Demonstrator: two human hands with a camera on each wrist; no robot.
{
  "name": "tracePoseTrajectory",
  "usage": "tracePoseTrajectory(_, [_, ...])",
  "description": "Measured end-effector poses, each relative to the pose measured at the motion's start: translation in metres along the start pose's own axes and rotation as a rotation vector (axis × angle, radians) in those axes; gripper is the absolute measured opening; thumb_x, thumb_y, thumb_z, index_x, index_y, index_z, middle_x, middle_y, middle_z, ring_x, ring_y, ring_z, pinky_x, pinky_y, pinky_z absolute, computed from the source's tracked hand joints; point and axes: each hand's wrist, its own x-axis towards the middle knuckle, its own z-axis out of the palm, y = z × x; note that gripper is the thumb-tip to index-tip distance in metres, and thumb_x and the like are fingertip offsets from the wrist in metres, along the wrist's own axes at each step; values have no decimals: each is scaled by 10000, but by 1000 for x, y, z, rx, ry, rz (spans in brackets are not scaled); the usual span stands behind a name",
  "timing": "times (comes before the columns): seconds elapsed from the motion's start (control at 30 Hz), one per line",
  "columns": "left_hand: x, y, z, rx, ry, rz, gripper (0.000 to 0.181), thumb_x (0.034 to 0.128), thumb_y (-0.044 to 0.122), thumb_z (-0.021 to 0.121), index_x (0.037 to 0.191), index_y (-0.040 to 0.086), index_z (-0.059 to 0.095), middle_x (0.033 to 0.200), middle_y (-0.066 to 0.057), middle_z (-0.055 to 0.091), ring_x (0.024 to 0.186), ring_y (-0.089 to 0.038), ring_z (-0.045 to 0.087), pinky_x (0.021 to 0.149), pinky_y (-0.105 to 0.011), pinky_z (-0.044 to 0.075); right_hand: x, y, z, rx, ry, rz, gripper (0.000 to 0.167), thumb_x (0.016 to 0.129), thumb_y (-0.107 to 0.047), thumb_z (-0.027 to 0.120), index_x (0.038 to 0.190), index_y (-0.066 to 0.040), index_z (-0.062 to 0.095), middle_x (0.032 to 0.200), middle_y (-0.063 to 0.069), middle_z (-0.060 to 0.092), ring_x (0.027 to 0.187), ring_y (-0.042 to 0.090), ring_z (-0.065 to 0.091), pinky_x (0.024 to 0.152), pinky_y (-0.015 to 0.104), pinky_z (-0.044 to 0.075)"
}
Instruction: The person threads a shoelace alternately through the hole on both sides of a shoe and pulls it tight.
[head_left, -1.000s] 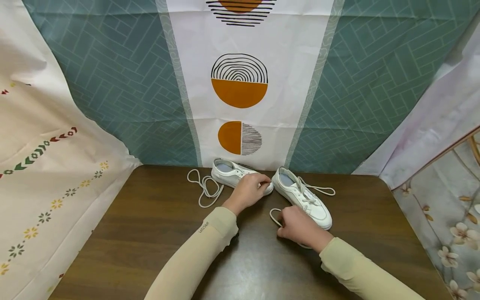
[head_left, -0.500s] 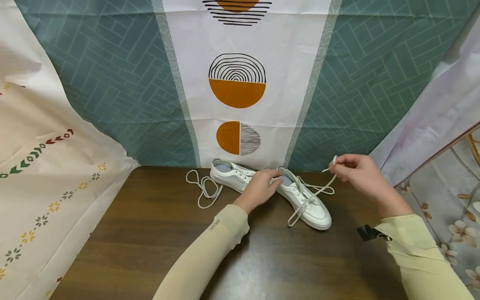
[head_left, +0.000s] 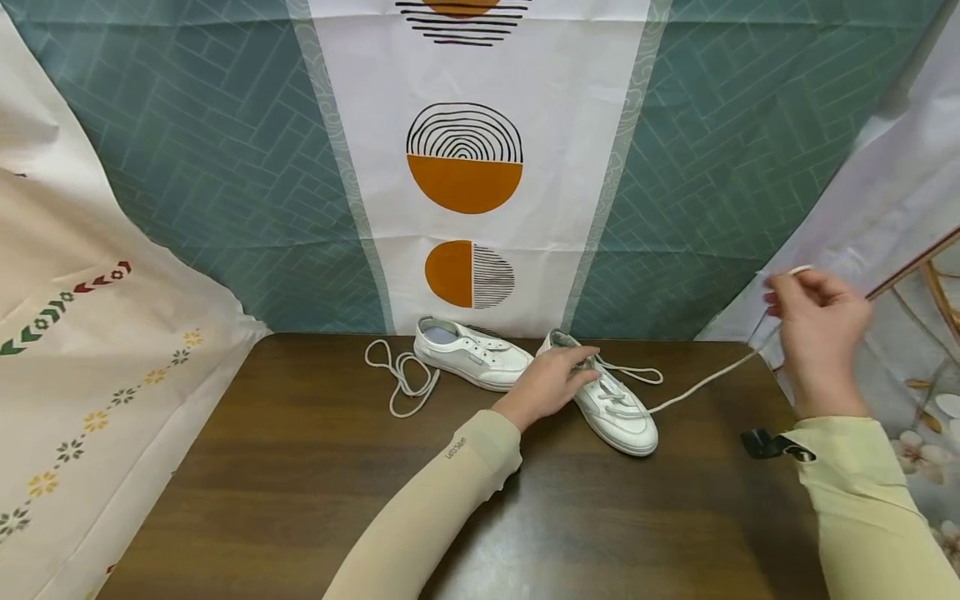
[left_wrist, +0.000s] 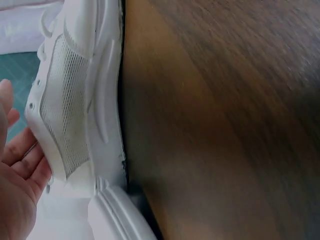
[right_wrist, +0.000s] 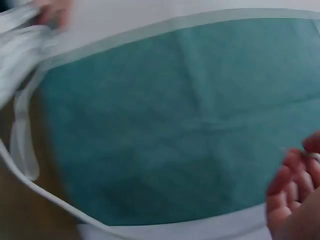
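Between thumb and fingers, my right hand (head_left: 821, 337) pinches a white shoelace (head_left: 708, 382), raised at the far right. The lace runs slanting down to the front eyelets of the right white sneaker (head_left: 630, 429). My left hand (head_left: 553, 382) rests at that sneaker's opening; in the left wrist view its fingers (left_wrist: 31, 161) lie loosely extended against the eyelet edge. A second lace end (head_left: 637, 372) loops on the table behind the sneaker. The left white sneaker (head_left: 468, 358) stands beside it. In the right wrist view the pinched lace tip is blurred.
A loose coiled shoelace (head_left: 405, 379) lies left of the left sneaker on the brown wooden table (head_left: 300, 483). Patterned cloth (head_left: 480, 192) hangs along the table's back edge. Flowered fabric covers the sides.
My right hand has gone from beside the right sneaker up and far right, drawing the lace out long. My left hand has shifted right from the left sneaker onto the right one.
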Motion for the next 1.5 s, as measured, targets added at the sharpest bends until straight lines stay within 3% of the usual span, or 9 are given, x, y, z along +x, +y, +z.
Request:
tracePoseTrajectory(0.17, [2, 0, 7, 55, 0, 19, 426, 925, 454, 518, 1296, 248, 540, 1170, 65, 657, 1026, -66, 628, 885, -239, 488, -30, 59, 4, -482, -383, 149, 250, 860, -229, 673, 931, -1, 600, 687, -148, 685, 607, 40, 655, 561, 184, 523])
tracePoseTrajectory(0.23, [2, 0, 9, 75, 13, 32, 398, 915, 436, 548, 1264, 245, 563, 1142, 76, 665, 991, -65, 637, 859, -240, 496, -41, 81, 5, -576, -504, 141, 294, 875, -256, 656, 965, 15, 592, 726, -154, 685, 640, 53, 664, 582, 219, 542])
tracePoseTrajectory(0.33, [3, 0, 12, 81, 35, 47, 336, 911, 384, 582, 1216, 243, 592, 1109, 92, 672, 965, -59, 641, 837, -233, 498, -53, 105, 7, -655, -603, 130, 299, 864, -251, 671, 984, 17, 619, 765, -74, 698, 664, 84, 670, 598, 263, 556])
tracePoseTrajectory(0.53, [4, -2, 17, 74, 74, 89, 256, 911, 239, 597, 1165, 271, 602, 1004, 113, 687, 871, -18, 637, 733, -185, 490, -67, 126, 7, -727, -686, 132, 266, 844, -226, 690, 975, 5, 681, 862, 128, 709, 723, 160, 684, 639, 336, 566])
tracePoseTrajectory(0.73, [5, -4, 20, 52, 77, 96, 287, 874, 174, 628, 1139, 277, 588, 1021, 115, 672, 873, -26, 624, 727, -179, 473, -70, 131, 7, -724, -717, 160, 279, 847, -246, 692, 976, 1, 693, 929, 174, 700, 735, 150, 663, 647, 326, 561])
tracePoseTrajectory(0.9, [4, -5, 21, 62, 82, 100, 205, 876, 185, 635, 1054, 245, 554, 976, 114, 664, 857, -45, 630, 751, -186, 478, -71, 136, 7, -767, -741, 148, 243, 851, -248, 688, 955, -29, 703, 854, 145, 700, 672, 158, 627, 566, 282, 516])
tracePoseTrajectory(1.07, [5, -4, 23, 83, 48, 113, 88, 882, 226, 646, 935, 278, 693, 935, 174, 676, 876, 14, 615, 791, -143, 468, -69, 139, 6, -813, -778, 120, 223, 853, -251, 684, 952, -53, 708, 827, 103, 701, 631, 86, 588, 537, 249, 480])
tracePoseTrajectory(1.3, [5, -5, 25, 158, 24, 178, 159, 884, 200, 632, 975, 280, 734, 1041, 157, 677, 989, 3, 612, 890, -164, 458, -68, 134, 5, -950, -872, 49, 165, 859, -227, 676, 943, -93, 722, 904, 67, 704, 732, 122, 595, 582, 252, 488])
tracePoseTrajectory(1.5, [6, -5, 24, 200, 7, 177, 202, 906, 211, 601, 1054, 282, 718, 1122, 135, 664, 1061, -29, 599, 936, -233, 453, -66, 130, 6, -939, -947, 26, 116, 881, -205, 650, 919, -111, 708, 877, 46, 685, 712, 137, 563, 574, 242, 467])
